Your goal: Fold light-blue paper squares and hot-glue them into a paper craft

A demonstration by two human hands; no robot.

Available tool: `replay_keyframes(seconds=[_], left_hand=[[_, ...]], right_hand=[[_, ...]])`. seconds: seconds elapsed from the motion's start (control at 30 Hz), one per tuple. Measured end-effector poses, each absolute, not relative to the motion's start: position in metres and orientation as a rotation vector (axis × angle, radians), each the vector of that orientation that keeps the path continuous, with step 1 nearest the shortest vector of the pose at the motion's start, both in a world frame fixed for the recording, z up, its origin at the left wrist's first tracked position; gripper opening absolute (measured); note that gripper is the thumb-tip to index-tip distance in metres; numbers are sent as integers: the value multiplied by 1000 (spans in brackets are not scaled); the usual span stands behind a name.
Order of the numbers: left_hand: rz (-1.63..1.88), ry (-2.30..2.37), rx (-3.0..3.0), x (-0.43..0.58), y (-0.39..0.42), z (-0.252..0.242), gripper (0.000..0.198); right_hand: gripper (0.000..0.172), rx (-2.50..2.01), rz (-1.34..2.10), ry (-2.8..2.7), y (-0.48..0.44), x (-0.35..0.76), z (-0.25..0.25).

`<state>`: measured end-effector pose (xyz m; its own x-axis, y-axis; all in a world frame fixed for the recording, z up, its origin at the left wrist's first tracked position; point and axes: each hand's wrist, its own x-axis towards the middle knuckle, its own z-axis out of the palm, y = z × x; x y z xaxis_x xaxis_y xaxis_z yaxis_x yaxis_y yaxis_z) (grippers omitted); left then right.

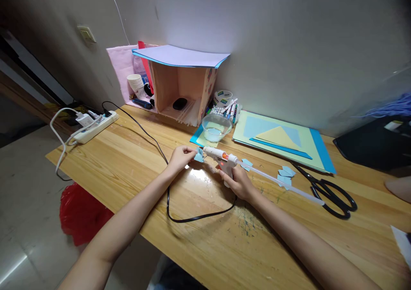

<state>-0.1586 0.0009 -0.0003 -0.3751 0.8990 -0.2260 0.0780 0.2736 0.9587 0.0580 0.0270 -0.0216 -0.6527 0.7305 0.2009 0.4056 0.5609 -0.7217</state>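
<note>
My right hand (pixel 241 182) is closed round the grip of a white glue gun (pixel 227 166), whose nozzle points left. A long clear glue stick (pixel 282 181) sticks out of the gun's back end. Pinched in the fingers of my left hand (pixel 182 158) is a small light blue paper piece (pixel 199 155), right by the nozzle. Whether the nozzle touches the paper I cannot tell. Just right of the gun lies another blue paper piece (pixel 246 164). Several more blue paper pieces (pixel 285 175) lie farther right, under or beside the glue stick.
Black scissors (pixel 330 193) lie at the right. Behind my hands stand a clear plastic bowl (pixel 216 127), a cardboard box (pixel 183 86) and markers (pixel 233 110). Coloured paper sheets (pixel 285 140) are stacked at the back. The gun's black cord (pixel 192 219) loops before me towards a power strip (pixel 96 127).
</note>
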Motion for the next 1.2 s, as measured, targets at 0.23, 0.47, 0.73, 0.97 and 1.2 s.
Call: replay_keyframes(seconds=[0.23, 0.47, 0.73, 0.97, 1.2], left_hand=[[1170, 1687, 939, -158, 0, 0, 6], [1164, 1675, 988, -163, 1, -3, 7], [1155, 1684, 1032, -166, 1, -1, 6], [1121, 1659, 1006, -164, -1, 0, 9], [1115, 1670, 1001, -165, 0, -1, 7]], right_hand=[[26, -804, 873, -2344, 27, 57, -15], [25, -809, 892, -2342, 26, 57, -15], [26, -838, 879, -2380, 26, 56, -12], [23, -810, 852, -2388, 25, 56, -11], [23, -827, 825, -2386, 26, 55, -13]])
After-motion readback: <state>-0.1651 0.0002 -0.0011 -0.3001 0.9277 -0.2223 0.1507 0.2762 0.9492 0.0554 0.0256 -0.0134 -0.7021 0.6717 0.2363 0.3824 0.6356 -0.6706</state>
